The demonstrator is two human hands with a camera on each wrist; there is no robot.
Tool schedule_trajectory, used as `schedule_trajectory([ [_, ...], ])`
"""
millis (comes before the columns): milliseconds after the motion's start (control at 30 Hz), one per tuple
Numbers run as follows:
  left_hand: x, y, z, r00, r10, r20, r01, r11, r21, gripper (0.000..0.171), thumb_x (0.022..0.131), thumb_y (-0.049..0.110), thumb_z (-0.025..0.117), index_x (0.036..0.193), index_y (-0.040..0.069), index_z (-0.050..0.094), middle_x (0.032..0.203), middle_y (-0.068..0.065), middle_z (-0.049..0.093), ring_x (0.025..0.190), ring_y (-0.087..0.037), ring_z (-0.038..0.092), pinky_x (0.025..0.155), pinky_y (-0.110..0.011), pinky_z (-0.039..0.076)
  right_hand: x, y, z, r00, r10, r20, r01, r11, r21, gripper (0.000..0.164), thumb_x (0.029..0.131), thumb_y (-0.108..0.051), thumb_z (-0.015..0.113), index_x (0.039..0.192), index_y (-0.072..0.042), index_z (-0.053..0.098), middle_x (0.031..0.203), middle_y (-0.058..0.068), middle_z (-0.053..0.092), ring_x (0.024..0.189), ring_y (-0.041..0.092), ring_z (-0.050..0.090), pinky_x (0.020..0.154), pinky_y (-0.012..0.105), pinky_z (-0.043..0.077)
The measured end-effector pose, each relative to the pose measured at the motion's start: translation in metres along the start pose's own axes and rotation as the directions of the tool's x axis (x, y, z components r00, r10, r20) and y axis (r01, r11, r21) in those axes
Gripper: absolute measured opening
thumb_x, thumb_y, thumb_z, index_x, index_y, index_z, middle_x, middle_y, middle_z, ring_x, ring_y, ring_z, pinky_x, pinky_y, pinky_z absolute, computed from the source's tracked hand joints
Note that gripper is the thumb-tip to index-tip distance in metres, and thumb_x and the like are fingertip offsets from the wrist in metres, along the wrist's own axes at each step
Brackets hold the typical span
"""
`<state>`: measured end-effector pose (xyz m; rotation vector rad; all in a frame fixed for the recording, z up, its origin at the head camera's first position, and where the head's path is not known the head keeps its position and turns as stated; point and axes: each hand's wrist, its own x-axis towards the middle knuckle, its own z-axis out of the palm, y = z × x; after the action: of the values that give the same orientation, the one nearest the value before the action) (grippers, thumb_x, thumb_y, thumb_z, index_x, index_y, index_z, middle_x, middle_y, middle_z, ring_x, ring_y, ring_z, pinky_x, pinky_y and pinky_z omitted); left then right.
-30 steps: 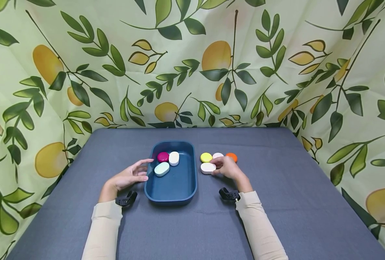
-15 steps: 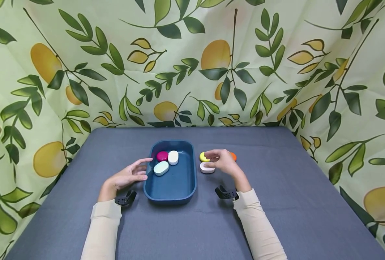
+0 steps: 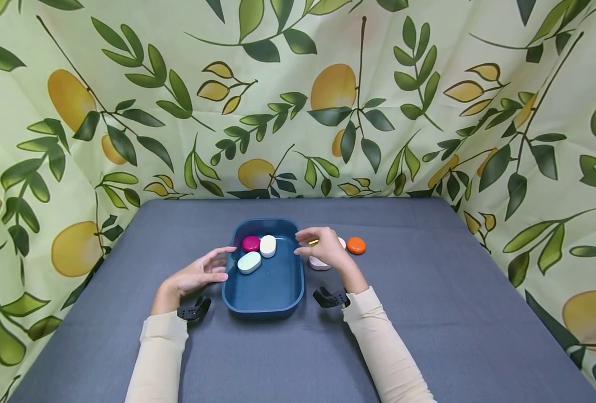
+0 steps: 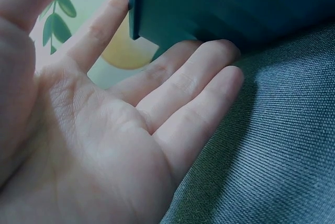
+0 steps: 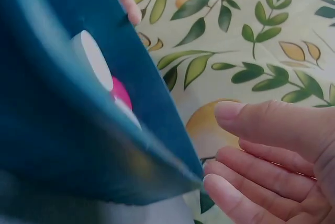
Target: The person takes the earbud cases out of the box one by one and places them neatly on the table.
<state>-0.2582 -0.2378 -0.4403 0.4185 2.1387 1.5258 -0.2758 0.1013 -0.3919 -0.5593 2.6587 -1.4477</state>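
In the head view, a dark blue tray (image 3: 263,291) holds a magenta round piece (image 3: 250,243), a white oval piece (image 3: 267,246) and a pale mint oval piece (image 3: 249,262). My left hand (image 3: 197,273) touches the tray's left side with fingers extended, its fingertips against the wall in the left wrist view (image 4: 172,98). Near the tray's right rim hovers my right hand (image 3: 324,245), thumb and fingers apart. Nothing shows between them in the right wrist view. A sliver of a yellow piece (image 3: 313,242) shows past its fingers; the hand hides most of it.
Right of the tray, a pale oval piece (image 3: 319,263) and a whitish round piece (image 3: 342,243) are partly covered by the right hand. An orange round piece (image 3: 356,245) lies farther right on the grey cloth (image 3: 428,291). A leaf-patterned curtain (image 3: 298,134) stands behind.
My right hand has left the pale oval piece and moved left to the tray's right rim, uncovering the orange piece. The left hand and tray stay put.
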Motion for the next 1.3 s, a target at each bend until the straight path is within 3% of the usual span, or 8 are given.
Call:
schedule_trajectory([
  [333, 0.0, 0.0, 0.0, 1.0, -0.008, -0.005, 0.008, 1.0, -0.019, 0.074, 0.091, 0.02, 0.065, 0.152, 0.016, 0.023, 0.154, -0.026, 0.028, 0.141, -0.045, 0.033, 0.113, -0.059, 0.033, 0.026, -0.021, 0.021, 0.994, -0.031, 0.108, 0.028, 0.999, 0.023, 0.04, 0.08, -0.009, 0.077, 0.116, 0.004, 0.066, 0.113, 0.023, 0.07, 0.105, 0.032, 0.07, 0.089, 0.035, 0.058],
  [533, 0.0, -0.001, 0.0, 1.0, -0.012, -0.006, 0.012, 1.0, -0.013, 0.074, 0.091, 0.024, 0.065, 0.152, 0.018, 0.024, 0.156, -0.025, 0.026, 0.142, -0.047, 0.03, 0.113, -0.06, 0.033, 0.04, -0.033, 0.041, 0.983, -0.006, 0.183, 0.008, 1.0, -0.01, 0.039, 0.08, -0.011, 0.077, 0.116, 0.001, 0.067, 0.113, 0.018, 0.072, 0.105, 0.027, 0.07, 0.087, 0.031, 0.058],
  [900, 0.0, -0.001, 0.0, 1.0, 0.011, 0.009, -0.011, 1.0, -0.012, 0.074, 0.091, 0.02, 0.065, 0.152, 0.014, 0.022, 0.153, -0.027, 0.03, 0.14, -0.044, 0.036, 0.113, -0.056, 0.035, 0.054, -0.046, 0.073, 0.938, 0.048, 0.343, 0.016, 0.984, -0.179, 0.049, 0.078, -0.011, 0.079, 0.124, -0.002, 0.064, 0.126, 0.012, 0.067, 0.12, 0.025, 0.063, 0.103, 0.036, 0.05],
  [1067, -0.001, -0.001, -0.001, 0.999, 0.027, 0.018, -0.027, 1.0, -0.014, 0.075, 0.092, 0.019, 0.064, 0.152, 0.012, 0.021, 0.153, -0.029, 0.028, 0.14, -0.046, 0.035, 0.113, -0.056, 0.036, 0.055, -0.046, 0.082, 0.93, 0.054, 0.363, 0.044, 0.965, -0.257, 0.048, 0.077, -0.009, 0.079, 0.123, -0.003, 0.065, 0.125, 0.011, 0.068, 0.121, 0.025, 0.062, 0.105, 0.036, 0.048],
  [1300, -0.002, -0.001, -0.001, 0.999, 0.032, 0.018, -0.032, 0.999, -0.009, 0.075, 0.092, 0.019, 0.065, 0.152, 0.011, 0.021, 0.153, -0.029, 0.029, 0.14, -0.046, 0.034, 0.113, -0.057, 0.034, 0.057, -0.041, 0.088, 0.939, 0.056, 0.339, 0.043, 0.96, -0.278, 0.04, 0.077, -0.005, 0.079, 0.116, -0.002, 0.069, 0.116, 0.012, 0.071, 0.108, 0.025, 0.066, 0.098, 0.035, 0.053],
])
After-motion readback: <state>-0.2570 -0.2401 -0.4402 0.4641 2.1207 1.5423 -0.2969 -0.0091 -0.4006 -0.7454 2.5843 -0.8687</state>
